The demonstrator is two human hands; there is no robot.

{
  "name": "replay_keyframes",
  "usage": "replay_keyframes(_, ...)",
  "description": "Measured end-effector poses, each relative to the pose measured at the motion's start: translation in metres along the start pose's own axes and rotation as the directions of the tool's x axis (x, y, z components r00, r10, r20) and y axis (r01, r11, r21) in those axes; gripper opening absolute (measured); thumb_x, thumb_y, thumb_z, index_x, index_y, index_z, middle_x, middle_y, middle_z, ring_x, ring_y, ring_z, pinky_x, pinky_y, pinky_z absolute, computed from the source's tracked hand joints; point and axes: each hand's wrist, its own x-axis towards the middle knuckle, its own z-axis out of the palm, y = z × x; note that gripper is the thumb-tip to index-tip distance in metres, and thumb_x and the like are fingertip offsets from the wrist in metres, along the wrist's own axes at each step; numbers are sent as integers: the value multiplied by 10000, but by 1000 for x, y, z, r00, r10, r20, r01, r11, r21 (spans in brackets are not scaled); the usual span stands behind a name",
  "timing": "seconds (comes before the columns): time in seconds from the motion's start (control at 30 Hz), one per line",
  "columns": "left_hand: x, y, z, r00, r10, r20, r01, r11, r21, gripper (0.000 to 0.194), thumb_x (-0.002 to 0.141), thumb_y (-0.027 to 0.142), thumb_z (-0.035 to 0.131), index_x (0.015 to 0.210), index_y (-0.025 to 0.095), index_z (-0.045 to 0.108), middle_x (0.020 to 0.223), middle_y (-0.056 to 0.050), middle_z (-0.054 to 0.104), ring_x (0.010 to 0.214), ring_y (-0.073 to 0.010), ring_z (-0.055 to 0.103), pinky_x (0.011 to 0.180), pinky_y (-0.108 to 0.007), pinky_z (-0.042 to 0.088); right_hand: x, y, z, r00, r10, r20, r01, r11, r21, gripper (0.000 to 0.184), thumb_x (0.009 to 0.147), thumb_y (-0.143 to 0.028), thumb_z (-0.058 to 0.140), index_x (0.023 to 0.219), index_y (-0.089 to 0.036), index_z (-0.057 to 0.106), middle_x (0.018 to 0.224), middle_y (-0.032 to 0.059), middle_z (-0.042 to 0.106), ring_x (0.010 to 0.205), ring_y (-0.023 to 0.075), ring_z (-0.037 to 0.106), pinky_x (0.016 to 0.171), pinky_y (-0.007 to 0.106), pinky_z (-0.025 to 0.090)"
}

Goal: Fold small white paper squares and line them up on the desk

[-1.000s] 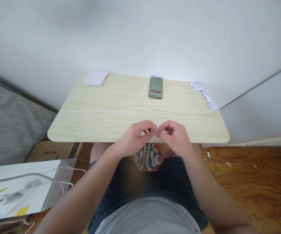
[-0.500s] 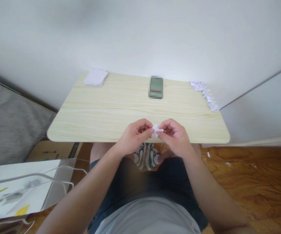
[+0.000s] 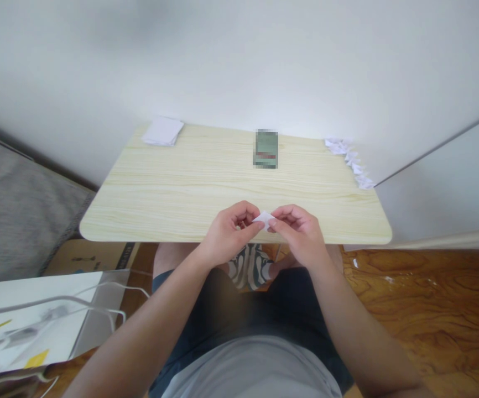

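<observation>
A small piece of folded white paper [image 3: 265, 218] is pinched between my two hands, just above the near edge of the table [image 3: 189, 188]. My left hand [image 3: 232, 231] grips its left side between thumb and fingers. On the other side, my right hand [image 3: 300, 231] is closed on its right part, with the thumb laid over the front. The paper's upper corner points away from me, and fingertips cover its lower edges. At the table's far right lie several folded white paper pieces [image 3: 352, 160] in a row. A stack of flat white paper sheets [image 3: 163, 131] rests at the far left corner.
A blurred-out, greenish rectangular object [image 3: 266, 149] lies at the back middle of the table. A white wall [image 3: 239, 66] stands behind it. Down on the left are a white box [image 3: 36, 320] with white cables [image 3: 110, 284] and a cardboard box [image 3: 88, 256].
The paper has gone from an irregular, many-pointed shape to a flatter one with a single corner upward. My thumbs have shifted slightly over it; both hands stay in nearly the same place.
</observation>
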Motion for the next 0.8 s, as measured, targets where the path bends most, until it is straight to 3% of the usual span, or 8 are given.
replay_keyframes(0.17,-3,-4,3,987,118,-109,-115,993,38,99,884,271,679,947,195,681,900,-35,687,828,-162,635,791,-300,514,0,-2,-1,999,-42,18,42,999,19,135,845,-344,744,893,-221,718,1019,48,730,957,207,678,845,356,583)
replay_keyframes(0.3,-5,-7,7,966,201,-165,-184,977,111,88,872,207,665,954,198,696,938,-42,707,894,-177,652,875,-324,520,2,3,0,997,69,22,-72,985,154,203,838,-359,753,1001,-254,695,971,13,704,859,181,680,687,313,614)
replay_keyframes(0.43,-8,-5,7,964,224,-139,-200,965,169,135,871,170,638,987,196,703,970,-43,724,922,-180,661,881,-325,517,3,8,-1,984,157,86,-173,954,244,310,790,-313,784,1073,-263,668,891,-10,692,759,162,679,613,290,608)
replay_keyframes(0.63,-8,4,1,973,230,-33,-218,954,207,219,858,181,654,1073,199,692,1059,-53,714,975,-192,642,903,-339,504,4,8,-1,991,132,38,-137,971,195,285,763,-273,791,1024,-237,681,817,-26,682,736,138,663,656,277,610)
replay_keyframes(0.8,-3,8,5,968,239,-77,-213,944,253,139,880,257,681,1003,198,709,988,-55,718,923,-186,651,843,-322,513,4,6,0,994,99,50,-105,985,135,220,790,-313,788,961,-216,691,803,-5,709,741,141,664,668,276,595)
